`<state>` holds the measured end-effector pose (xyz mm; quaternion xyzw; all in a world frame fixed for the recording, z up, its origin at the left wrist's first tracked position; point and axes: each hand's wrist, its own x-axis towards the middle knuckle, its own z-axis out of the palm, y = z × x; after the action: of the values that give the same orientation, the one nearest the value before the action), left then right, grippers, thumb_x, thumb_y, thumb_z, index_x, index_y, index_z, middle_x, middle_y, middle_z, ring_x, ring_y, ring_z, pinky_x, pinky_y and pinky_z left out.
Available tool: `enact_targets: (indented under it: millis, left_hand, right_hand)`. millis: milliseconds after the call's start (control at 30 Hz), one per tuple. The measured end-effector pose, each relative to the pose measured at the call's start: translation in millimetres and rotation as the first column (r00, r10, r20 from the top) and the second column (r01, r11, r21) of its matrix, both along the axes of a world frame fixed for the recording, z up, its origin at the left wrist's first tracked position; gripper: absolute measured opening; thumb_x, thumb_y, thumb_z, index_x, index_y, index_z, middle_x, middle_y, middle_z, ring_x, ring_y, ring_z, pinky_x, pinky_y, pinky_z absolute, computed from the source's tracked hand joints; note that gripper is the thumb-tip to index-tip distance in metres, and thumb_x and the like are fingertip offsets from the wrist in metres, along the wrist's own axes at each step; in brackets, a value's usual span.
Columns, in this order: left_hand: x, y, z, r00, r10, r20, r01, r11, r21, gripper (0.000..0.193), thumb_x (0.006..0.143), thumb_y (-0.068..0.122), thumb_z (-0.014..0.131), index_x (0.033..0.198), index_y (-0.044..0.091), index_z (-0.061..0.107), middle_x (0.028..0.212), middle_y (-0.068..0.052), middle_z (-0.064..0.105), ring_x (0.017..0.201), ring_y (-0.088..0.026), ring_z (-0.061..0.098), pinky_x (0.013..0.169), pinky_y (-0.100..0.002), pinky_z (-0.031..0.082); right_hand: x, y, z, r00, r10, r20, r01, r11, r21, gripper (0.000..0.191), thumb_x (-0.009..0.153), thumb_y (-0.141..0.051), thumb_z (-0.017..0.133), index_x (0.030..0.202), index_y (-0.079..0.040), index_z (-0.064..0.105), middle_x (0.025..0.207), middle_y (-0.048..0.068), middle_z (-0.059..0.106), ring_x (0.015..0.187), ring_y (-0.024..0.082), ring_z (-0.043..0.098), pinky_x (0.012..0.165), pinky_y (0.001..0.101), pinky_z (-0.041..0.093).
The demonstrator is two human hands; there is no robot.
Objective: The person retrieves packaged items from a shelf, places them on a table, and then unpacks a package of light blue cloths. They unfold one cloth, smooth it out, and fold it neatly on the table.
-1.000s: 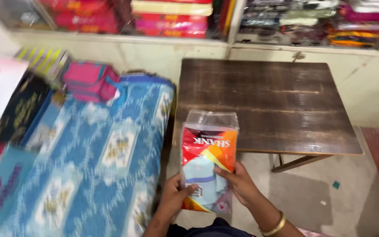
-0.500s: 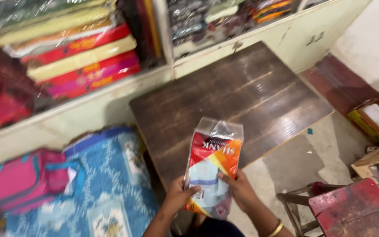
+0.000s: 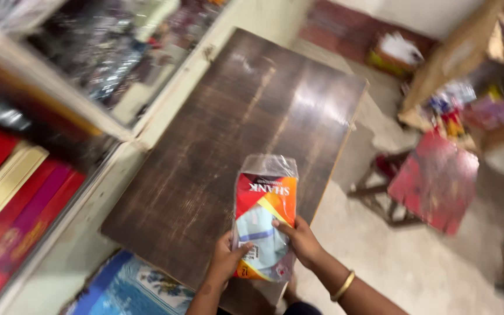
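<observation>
Both hands hold a flat clear plastic packet (image 3: 263, 219) with a red, orange and yellow card and a pale blue folded cloth inside. My left hand (image 3: 224, 261) grips its lower left edge. My right hand (image 3: 300, 239), a gold bangle on the wrist, grips the right edge. The packet hangs just above the near part of a dark wooden table (image 3: 246, 116).
Glass-fronted shelves (image 3: 88, 70) with stacked packed cloth run along the left. A blue patterned cloth (image 3: 126, 291) lies at the bottom left. A red stool (image 3: 433, 181) stands on the floor to the right, with cartons and clutter (image 3: 468, 99) behind it.
The view has swung to the right: the blue cloth and pink bag slid out of sight, the table turned diagonal, the red stool came in. The packet stays in both hands.
</observation>
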<state>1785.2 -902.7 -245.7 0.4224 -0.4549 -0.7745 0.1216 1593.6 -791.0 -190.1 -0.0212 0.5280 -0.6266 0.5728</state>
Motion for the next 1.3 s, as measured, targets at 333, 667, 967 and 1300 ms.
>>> enact_targets:
  millis: [333, 667, 967, 1300]
  left_hand:
    - [32, -165, -71, 0.902, -0.428, -0.046, 0.401, 0.874, -0.273, 0.053, 0.085, 0.006, 0.077, 0.132, 0.000, 0.052, 0.111, -0.014, 0.075, 0.098, -0.018, 0.072, 0.083, -0.031, 0.058]
    - [92, -216, -28, 0.726, -0.446, 0.523, 0.606, 0.054, -0.794, 0.067, 0.084, 0.031, 0.077, 0.144, 0.023, 0.048, 0.155, -0.012, 0.038, 0.145, -0.037, 0.031, 0.110, -0.062, 0.028]
    - [66, -232, -43, 0.645, -0.556, 0.524, 0.633, 0.005, -0.774, 0.052, 0.074, 0.003, 0.071, 0.108, 0.042, 0.081, 0.160, 0.003, 0.037, 0.151, -0.043, 0.017, 0.112, -0.069, 0.017]
    - [59, -236, -79, 0.935, -0.276, 0.221, 0.329, 0.451, -0.830, 0.015, 0.092, 0.017, 0.073, 0.106, 0.016, 0.068, 0.134, -0.008, 0.055, 0.130, -0.029, 0.056, 0.113, -0.046, 0.045]
  right_hand:
    - [96, -104, -83, 0.820, -0.360, -0.446, 0.408, 0.913, 0.013, 0.054, 0.092, -0.020, 0.076, 0.137, -0.001, 0.053, 0.121, 0.007, 0.070, 0.108, 0.014, 0.066, 0.095, 0.0319, 0.055]
    - [184, -67, -92, 0.492, 0.101, -0.865, 0.458, 0.815, 0.355, 0.046, 0.090, -0.014, 0.073, 0.134, -0.013, 0.061, 0.096, 0.008, 0.070, 0.084, 0.020, 0.068, 0.077, 0.0339, 0.057]
    - [177, -45, -106, 0.440, -0.279, -0.854, 0.734, 0.660, 0.162, 0.043, 0.092, -0.006, 0.068, 0.131, -0.006, 0.050, 0.109, 0.008, 0.064, 0.087, 0.017, 0.063, 0.074, 0.0297, 0.054]
    - [160, 19, -119, 0.678, -0.620, -0.396, 0.640, 0.762, -0.096, 0.046, 0.080, 0.012, 0.044, 0.115, 0.002, 0.072, 0.104, 0.012, 0.074, 0.097, 0.021, 0.071, 0.088, 0.0357, 0.057]
